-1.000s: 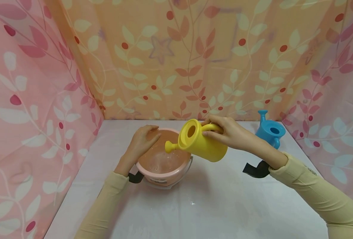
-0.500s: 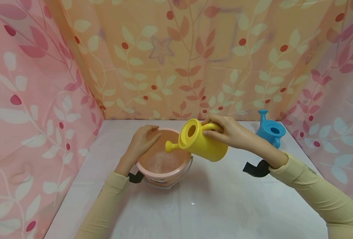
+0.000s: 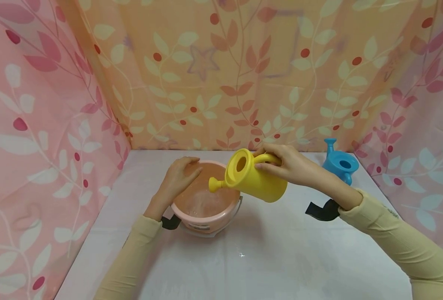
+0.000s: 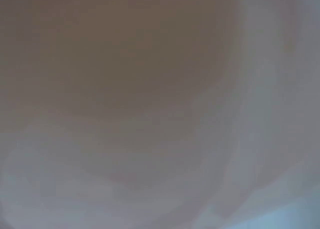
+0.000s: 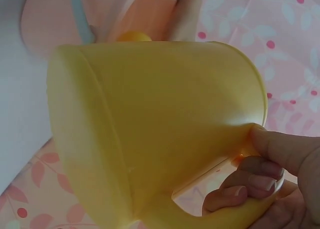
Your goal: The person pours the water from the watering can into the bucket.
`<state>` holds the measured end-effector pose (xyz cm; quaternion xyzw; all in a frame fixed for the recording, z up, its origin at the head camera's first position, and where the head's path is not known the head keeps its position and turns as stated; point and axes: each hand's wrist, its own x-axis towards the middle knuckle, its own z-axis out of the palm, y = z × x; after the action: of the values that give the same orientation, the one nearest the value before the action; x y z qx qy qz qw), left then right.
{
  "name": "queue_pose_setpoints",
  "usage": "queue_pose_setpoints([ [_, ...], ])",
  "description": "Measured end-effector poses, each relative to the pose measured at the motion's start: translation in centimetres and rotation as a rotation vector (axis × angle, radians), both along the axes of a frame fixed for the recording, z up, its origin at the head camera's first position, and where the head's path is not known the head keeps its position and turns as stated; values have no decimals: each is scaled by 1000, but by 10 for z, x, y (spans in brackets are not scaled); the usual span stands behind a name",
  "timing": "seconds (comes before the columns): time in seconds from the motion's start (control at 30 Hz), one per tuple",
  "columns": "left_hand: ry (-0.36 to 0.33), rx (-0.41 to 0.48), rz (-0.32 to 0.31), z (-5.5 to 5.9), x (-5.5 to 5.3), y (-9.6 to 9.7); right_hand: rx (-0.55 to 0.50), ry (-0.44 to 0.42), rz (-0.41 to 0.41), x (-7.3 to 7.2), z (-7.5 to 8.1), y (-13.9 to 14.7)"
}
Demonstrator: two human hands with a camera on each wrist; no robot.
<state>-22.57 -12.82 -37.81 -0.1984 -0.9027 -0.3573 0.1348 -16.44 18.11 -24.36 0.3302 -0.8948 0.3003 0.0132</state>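
My right hand [image 3: 287, 166] grips the handle of a yellow watering can [image 3: 262, 181], its fingers curled through the loop in the right wrist view. The can is tilted left, its spout head [image 3: 215, 184] over a pink bucket [image 3: 215, 225]. Water with ripples and small bubbles shows inside the bucket. My left hand [image 3: 176, 179] holds the bucket's left rim, thumb over the inner side; the hand hides that stretch of rim. The left wrist view is a close blur of pale pinkish and brown surfaces.
A blue watering can [image 3: 339, 165] stands at the back right, partly behind my right forearm. The bucket's wire handle [image 3: 239, 206] hangs at its right side. A small wet spot [image 3: 242, 255] glints on the white table [image 3: 300, 258]. Patterned curtains [image 3: 221, 83] enclose the back and sides.
The yellow watering can has shifted very slightly to the right with my right hand, still tilted over the bucket. The left hand and the bucket have stayed in place.
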Motion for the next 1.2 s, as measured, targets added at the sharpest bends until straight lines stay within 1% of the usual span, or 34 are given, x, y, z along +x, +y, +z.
queue_pose_setpoints([
  [0.43,-33,-3,10,3,2,0,30,-5,-2,-1,4,-3],
  [0.87,-61,2,16,2,3,1,48,-22,-22,0,5,-3],
  [1.07,-59,-7,21,1,2,1,63,-10,-22,0,7,-4],
  [1.2,-62,-6,19,1,2,0,65,8,-3,0,8,-5],
])
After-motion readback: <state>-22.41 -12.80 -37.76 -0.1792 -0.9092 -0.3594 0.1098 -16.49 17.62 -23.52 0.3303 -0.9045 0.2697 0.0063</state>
